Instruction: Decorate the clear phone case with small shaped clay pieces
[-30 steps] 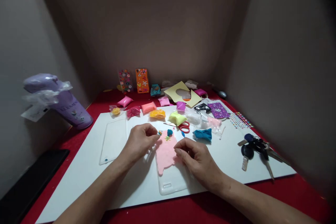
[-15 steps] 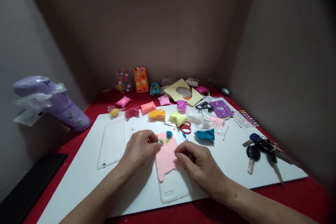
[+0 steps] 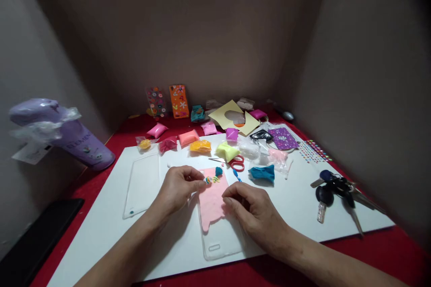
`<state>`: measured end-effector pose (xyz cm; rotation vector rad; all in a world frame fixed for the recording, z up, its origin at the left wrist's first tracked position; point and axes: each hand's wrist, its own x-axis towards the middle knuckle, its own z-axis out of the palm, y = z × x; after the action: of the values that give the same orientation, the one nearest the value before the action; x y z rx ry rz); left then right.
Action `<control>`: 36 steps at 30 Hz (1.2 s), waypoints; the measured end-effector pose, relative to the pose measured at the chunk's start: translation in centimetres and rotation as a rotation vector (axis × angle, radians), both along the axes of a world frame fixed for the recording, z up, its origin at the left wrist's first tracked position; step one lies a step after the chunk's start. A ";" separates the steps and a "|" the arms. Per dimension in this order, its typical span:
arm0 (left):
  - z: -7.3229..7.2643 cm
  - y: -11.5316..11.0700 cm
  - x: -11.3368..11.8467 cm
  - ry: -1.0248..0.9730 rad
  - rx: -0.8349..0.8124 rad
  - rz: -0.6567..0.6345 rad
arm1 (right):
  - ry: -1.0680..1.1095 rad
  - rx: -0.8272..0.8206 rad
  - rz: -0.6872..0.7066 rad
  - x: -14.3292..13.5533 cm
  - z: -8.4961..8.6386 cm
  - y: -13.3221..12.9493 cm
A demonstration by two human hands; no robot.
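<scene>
A sheet of pink clay covers the upper part of a clear phone case on the white board. Thumb and forefinger of my left hand are pinched at a small multicoloured clay piece near the sheet's upper left. Beside it on the pink clay are small yellow-green strips and a teal clay lump. My right hand is closed, its fingertips pinched at the right edge of the pink sheet; what lies between them is hidden.
Another clear phone case lies left. Behind the hands are red-handled scissors, a yellow clay packet and a blue clay packet. Keys lie right; a wrapped purple tumbler leans at left.
The left fingertips and the multicoloured piece have shifted very slightly over the pink clay. My right hand stays at the sheet's right edge. The whole view has moved slightly.
</scene>
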<state>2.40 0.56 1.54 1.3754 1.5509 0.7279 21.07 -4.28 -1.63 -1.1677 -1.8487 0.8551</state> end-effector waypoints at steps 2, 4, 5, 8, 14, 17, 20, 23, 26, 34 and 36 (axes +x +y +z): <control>-0.1 0.0 0.0 0.029 0.028 -0.005 | 0.000 0.002 0.002 0.0 0.0 0.0; -0.1 0.0 0.1 0.127 0.083 -0.012 | -0.005 0.002 0.000 0.0 -0.1 0.0; -0.1 -0.1 0.1 0.176 0.105 -0.024 | -0.007 0.001 -0.001 0.0 -0.1 0.0; 0.0 -0.1 -0.1 0.278 0.131 -0.074 | -0.009 -0.001 -0.002 0.0 -0.1 0.1; 0.4 -0.1 -0.6 0.354 0.218 -0.108 | -0.008 0.000 -0.003 0.0 -0.2 0.0; 0.3 -0.3 -0.3 0.310 0.225 -0.103 | -0.013 0.000 -0.004 0.0 -0.2 -0.1; -0.2 -0.4 0.1 0.332 0.282 -0.137 | -0.015 0.004 -0.004 0.0 -0.3 -0.1; -0.6 -0.5 0.2 0.368 0.330 -0.161 | -0.017 0.007 -0.004 0.1 -0.3 0.0; -0.6 -0.3 0.2 0.366 0.308 -0.138 | -0.020 0.012 -0.004 0.1 -0.3 0.0; 0.0 0.3 -0.4 0.271 0.126 -0.102 | -0.037 0.013 -0.004 -0.1 -0.1 0.0; 0.0 0.4 -0.4 0.276 0.117 -0.096 | -0.042 0.010 -0.002 -0.1 -0.1 -0.1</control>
<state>1.99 0.95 1.59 1.6822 1.6608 0.5957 20.98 -4.39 -1.73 -1.1894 -1.8834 0.8246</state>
